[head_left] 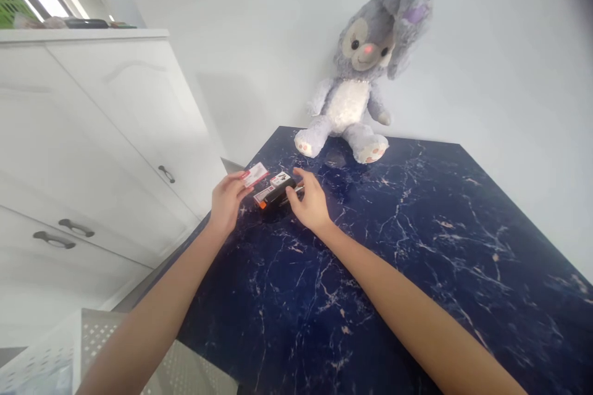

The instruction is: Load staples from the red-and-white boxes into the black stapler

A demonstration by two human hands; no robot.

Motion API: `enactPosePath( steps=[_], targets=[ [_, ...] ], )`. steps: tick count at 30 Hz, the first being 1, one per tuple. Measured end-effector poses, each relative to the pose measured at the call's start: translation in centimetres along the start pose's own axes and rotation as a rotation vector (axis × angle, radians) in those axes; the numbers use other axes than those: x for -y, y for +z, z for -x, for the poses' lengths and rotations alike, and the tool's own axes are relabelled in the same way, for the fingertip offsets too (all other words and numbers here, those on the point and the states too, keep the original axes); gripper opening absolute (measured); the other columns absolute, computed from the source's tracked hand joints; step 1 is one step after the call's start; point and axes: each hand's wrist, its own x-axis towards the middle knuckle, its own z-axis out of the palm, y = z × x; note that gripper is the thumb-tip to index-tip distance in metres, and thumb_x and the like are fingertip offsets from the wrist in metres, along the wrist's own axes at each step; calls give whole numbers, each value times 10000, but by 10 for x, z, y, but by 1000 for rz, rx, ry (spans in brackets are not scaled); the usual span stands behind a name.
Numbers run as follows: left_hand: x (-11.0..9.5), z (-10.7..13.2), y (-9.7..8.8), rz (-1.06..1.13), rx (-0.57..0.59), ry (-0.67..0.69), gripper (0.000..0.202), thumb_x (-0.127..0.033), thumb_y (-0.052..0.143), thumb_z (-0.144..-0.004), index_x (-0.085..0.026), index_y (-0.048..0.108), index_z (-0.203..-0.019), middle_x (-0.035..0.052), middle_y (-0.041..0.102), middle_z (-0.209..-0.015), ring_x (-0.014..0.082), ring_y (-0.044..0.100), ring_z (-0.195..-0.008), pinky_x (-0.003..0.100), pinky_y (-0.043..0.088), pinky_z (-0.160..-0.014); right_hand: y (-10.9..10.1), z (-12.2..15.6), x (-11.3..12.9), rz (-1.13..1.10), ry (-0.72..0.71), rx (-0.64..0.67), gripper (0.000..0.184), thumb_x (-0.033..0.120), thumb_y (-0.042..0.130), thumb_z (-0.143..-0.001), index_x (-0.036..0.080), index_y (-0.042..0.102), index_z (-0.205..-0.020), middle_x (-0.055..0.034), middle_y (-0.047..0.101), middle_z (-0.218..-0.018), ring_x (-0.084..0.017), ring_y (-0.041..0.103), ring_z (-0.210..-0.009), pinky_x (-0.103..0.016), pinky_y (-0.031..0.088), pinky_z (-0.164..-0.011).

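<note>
My left hand [227, 199] pinches a flat red-and-white printed packet [254, 175] between thumb and fingers, just above the left part of the table. Close to its right lies a small cluster on the dark tabletop: a black oblong box [278, 196] with an orange end, and a white printed box [280, 179] behind it. Beside the right end of this cluster is my right hand [311, 200], thumb and index finger apart. Its thumb tip overlaps the black box; whether it presses on it I cannot tell. Part of something pale shows between these fingers.
The blue marble-patterned table [370, 271] stands against a white wall. A large grey plush rabbit [354, 80] sits at its back edge. White cabinets [106, 111] with dark handles rise on the left. A perforated white basket [185, 370] is below the table's left edge.
</note>
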Motion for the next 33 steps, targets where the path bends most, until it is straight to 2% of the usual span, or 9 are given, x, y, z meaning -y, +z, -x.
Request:
enactPosePath(
  steps=[3,7,9,11,15,20,25,29,33],
  targets=[
    [7,-16,-19,-390,-82,32,130,-271,728,-741,-212,728,-857,60,738,-1002,244,696,-960,379,546,-875,2,-3,-10,162,111,-103,444,187,523,-885,154,538,-1328,-174,590,-1300,-303,577,-1164,-488,475,-1036],
    [8,-20,-30,-993,125,186,55,-272,743,-721,-224,737,-749,91,730,-851,327,659,-956,441,475,-915,7,-2,-19,293,233,23,491,145,543,-825,105,550,-1315,-212,592,-1261,-351,583,-1150,-530,477,-1014],
    [2,-16,-28,-1042,197,332,96,-307,733,-747,-226,751,-796,102,727,-877,325,640,-975,443,458,-936,9,0,-20,335,224,52,510,138,545,-817,105,541,-1326,-221,589,-1266,-360,587,-1141,-545,475,-1008],
    [-8,-11,-25,-951,376,377,225,-351,745,-747,-238,768,-941,91,728,-954,288,640,-941,401,482,-897,10,2,-21,366,206,40,528,119,539,-802,103,533,-1330,-226,593,-1260,-367,581,-1149,-560,466,-1016],
    [-21,-6,-25,-806,786,189,469,-366,815,-663,-280,749,-1120,25,712,-864,193,612,-674,292,489,-649,7,2,-18,305,198,81,549,79,533,-755,152,558,-1298,-176,629,-1211,-303,649,-1003,-482,532,-943],
    [-15,-8,-32,-969,751,221,498,-398,819,-676,-304,732,-1157,-5,687,-792,191,590,-647,290,446,-628,1,-2,-10,100,158,221,506,74,554,-728,219,605,-1209,-78,694,-1131,-169,657,-687,-348,580,-768],
    [-12,-9,-31,-1014,697,294,572,-422,840,-647,-311,713,-1193,24,716,-941,243,642,-806,323,477,-736,0,-5,-6,-30,218,290,550,81,602,-715,223,584,-1246,-38,727,-1002,-152,673,-666,-306,577,-706],
    [-12,-7,-26,-1064,694,349,581,-388,834,-664,-319,699,-1225,50,699,-1081,274,636,-926,389,487,-879,3,-5,-10,-70,246,280,592,78,586,-736,230,547,-1306,-55,728,-1067,-149,684,-681,-323,586,-744],
    [-10,-4,-24,-982,695,417,558,-280,777,-691,-302,701,-1244,84,652,-1202,319,593,-1115,455,443,-1020,6,-4,-17,-11,258,157,585,79,549,-749,198,538,-1321,-102,690,-1192,-150,671,-680,-371,586,-812]
  ],
)
